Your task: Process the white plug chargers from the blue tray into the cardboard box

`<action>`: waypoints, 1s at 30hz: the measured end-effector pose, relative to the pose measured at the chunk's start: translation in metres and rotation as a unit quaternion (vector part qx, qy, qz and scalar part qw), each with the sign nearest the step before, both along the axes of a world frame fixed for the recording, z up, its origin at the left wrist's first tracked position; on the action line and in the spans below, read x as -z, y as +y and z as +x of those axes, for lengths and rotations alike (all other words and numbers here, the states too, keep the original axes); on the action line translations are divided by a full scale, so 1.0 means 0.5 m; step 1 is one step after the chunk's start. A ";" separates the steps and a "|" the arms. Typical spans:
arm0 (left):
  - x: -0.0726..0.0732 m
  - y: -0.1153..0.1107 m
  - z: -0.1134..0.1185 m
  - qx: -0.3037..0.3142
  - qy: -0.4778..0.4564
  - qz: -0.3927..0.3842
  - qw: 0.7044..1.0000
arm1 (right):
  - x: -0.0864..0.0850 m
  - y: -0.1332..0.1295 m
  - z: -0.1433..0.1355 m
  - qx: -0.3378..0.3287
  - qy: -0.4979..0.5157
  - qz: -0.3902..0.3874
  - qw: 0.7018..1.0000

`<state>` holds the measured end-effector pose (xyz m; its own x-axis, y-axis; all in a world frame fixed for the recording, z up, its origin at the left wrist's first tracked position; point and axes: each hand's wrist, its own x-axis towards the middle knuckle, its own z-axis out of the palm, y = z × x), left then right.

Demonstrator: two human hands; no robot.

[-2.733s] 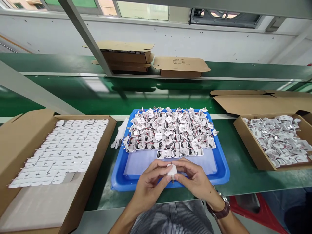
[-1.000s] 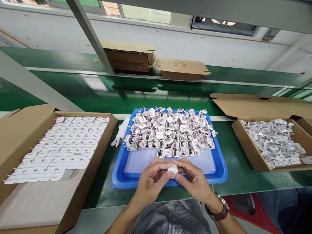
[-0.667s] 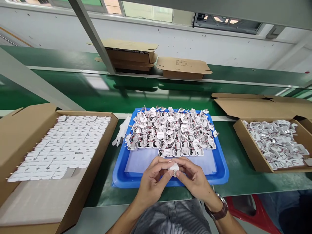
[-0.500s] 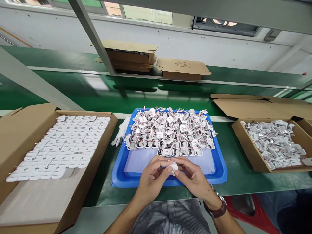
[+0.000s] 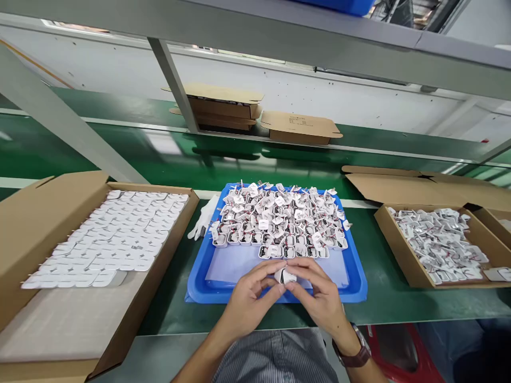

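Both of my hands meet over the front rim of a blue tray (image 5: 357, 282). Between the fingertips of my left hand (image 5: 253, 298) and my right hand (image 5: 317, 292) is a small white charger housing (image 5: 285, 275). A dark gap shows on its near side, so its two halves do not look fully together. Behind my fingers, rows of open white charger housings (image 5: 275, 223) fill the back of the tray. Their loose lids, some with metal pins, hang on red and black wires. A white sheet (image 5: 223, 266) lines the tray.
At left, a cardboard box (image 5: 159, 250) holds rows of closed white pieces (image 5: 115, 234). On the right stands another box (image 5: 393, 239) of jumbled white parts (image 5: 443, 239). A white glove (image 5: 203, 218) lies beside the tray. Cardboard boxes (image 5: 301, 125) sit farther back. A red stool (image 5: 399, 354) is at lower right.
My fingers have turned the white housing, so a dark gap now shows in it. Both hands stay close together at nearly the same place. The camera view has shifted slightly.
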<state>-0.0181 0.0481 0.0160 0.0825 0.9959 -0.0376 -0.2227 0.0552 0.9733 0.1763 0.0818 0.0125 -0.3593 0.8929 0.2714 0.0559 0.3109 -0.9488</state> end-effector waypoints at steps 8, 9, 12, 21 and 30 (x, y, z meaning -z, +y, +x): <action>-0.018 -0.019 0.009 -0.014 0.028 0.011 0.999 | -0.003 -0.001 0.009 0.018 0.078 -0.072 0.994; -0.015 -0.020 0.010 -0.016 0.028 0.013 0.999 | -0.002 -0.004 0.008 0.020 0.080 -0.074 0.994; -0.004 -0.023 0.017 -0.040 0.042 0.025 0.998 | -0.004 -0.013 0.008 0.014 0.075 -0.077 0.994; -0.004 -0.019 0.036 -0.196 0.160 0.159 0.954 | -0.023 -0.029 0.010 0.019 -0.023 0.149 0.988; -0.008 -0.028 0.041 -0.251 0.200 0.240 0.916 | -0.038 -0.052 -0.007 0.060 -0.027 0.056 0.996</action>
<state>0.0024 0.0342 0.0202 -0.3159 0.8143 0.4869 0.2777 -0.4113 0.8682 0.1730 0.0557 0.0316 -0.2686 0.8954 0.3550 0.1496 0.4029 -0.9029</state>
